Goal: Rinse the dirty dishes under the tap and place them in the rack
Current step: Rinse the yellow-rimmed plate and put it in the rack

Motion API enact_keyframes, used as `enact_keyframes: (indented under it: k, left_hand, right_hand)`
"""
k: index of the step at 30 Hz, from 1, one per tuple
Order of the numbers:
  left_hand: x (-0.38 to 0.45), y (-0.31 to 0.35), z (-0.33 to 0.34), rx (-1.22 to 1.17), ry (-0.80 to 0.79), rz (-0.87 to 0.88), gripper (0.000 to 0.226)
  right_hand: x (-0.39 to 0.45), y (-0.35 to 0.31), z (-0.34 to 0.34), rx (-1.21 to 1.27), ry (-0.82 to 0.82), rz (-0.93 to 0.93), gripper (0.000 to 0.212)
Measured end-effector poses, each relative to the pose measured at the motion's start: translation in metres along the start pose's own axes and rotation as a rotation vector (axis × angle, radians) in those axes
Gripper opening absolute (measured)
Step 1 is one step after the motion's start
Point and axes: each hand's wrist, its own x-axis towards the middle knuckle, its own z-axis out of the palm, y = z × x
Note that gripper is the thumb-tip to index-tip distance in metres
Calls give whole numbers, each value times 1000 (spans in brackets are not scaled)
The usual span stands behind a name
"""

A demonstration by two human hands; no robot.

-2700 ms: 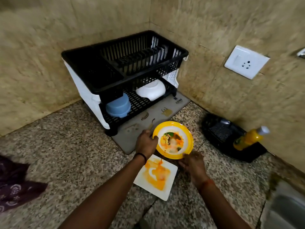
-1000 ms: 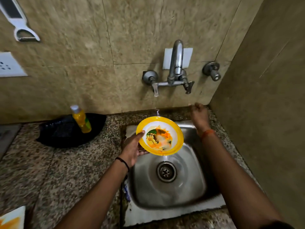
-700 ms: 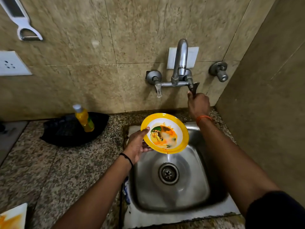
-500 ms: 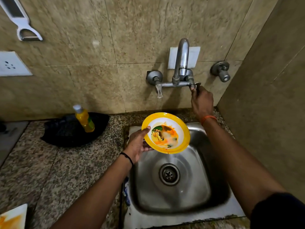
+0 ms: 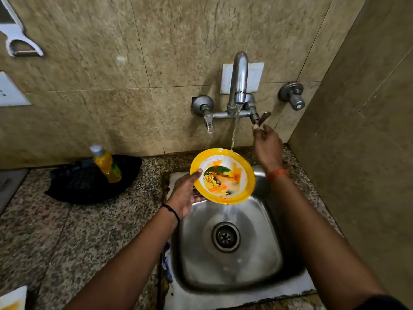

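Water (image 5: 234,130) falls in a thin stream from the curved steel tap (image 5: 239,79) onto the far rim of a yellow-rimmed plate (image 5: 223,176), which is smeared with orange and green food and held tilted over the back left part of the steel sink (image 5: 263,262); more water runs off the plate's near edge toward the drain (image 5: 225,237). The left hand (image 5: 185,193) grips the plate at its left rim, thumb on top and fingers curled underneath. The right hand (image 5: 267,144) is raised to the right lever handle (image 5: 263,117) of the tap, its fingertips just at the handle's tip; whether they pinch it or only touch it cannot be told. A second lever handle (image 5: 209,124) hangs at the left of the tap body, and a separate round valve (image 5: 292,96) sits on the wall further right. On the speckled granite counter (image 5: 78,238) left of the sink lies a black tray (image 5: 89,182) with a yellow bottle (image 5: 106,163) leaning in it, well apart from the plate. At the bottom left corner the edge of a white square plate (image 5: 12,299) with orange stains shows. A white wall socket (image 5: 9,91) and a white hanging utensil (image 5: 17,39) are on the tiled wall at the far left. A side wall stands close on the sink's right.
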Motion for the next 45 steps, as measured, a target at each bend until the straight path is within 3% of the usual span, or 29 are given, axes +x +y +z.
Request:
enact_keyframes:
  k: [3,7,9,13,15,19,22,25,31,33,35,39,42,45]
  left_hand:
    - [2,-2,2,-38,-23,-7,39]
    - [5,-3,7,-137,-56,-18,39]
    - [5,-5,7,-185,-68,-6,38]
    - [7,-6,10,-213,-86,40,36]
    - [8,-7,14,-216,-76,42,38]
    - [10,-12,11,-213,-37,17,41]
    - [11,-15,6,-178,-34,-20,43]
    - [5,-18,12,-79,-45,-86,37]
    - [9,-9,16,-71,-20,-50,36]
    - [12,-6,12,-100,38,-35,35]
    - [14,-6,5,-136,67,-22,38]
    - [7,-7,3,-82,31,-4,38]
    - [2,-7,7,-47,-26,-57,39]
    - [0,-7,6,-13,-8,-64,27]
  right_hand:
    - [-53,2,2,-136,-115,-195,52]
    - [-97,33,11,-516,-568,-600,64]
    - [-98,53,11,-744,-631,-718,73]
    - [-98,50,5,-1004,-589,-578,98]
    - [-115,45,13,-926,-601,-665,98]
    - [-125,35,9,-633,-702,-608,83]
    - [-108,42,13,-725,-665,-669,88]
    - [-90,42,21,-836,-771,-583,88]
    - [-87,38,23,-926,-569,-503,72]
    - [-107,28,19,-862,-542,-600,58]
    - [-120,21,11,-745,-636,-616,46]
    - [-117,16,13,-555,-805,-517,45]
    - [-104,22,26,-652,-844,-595,58]
    - [-81,34,30,-842,-753,-564,95]
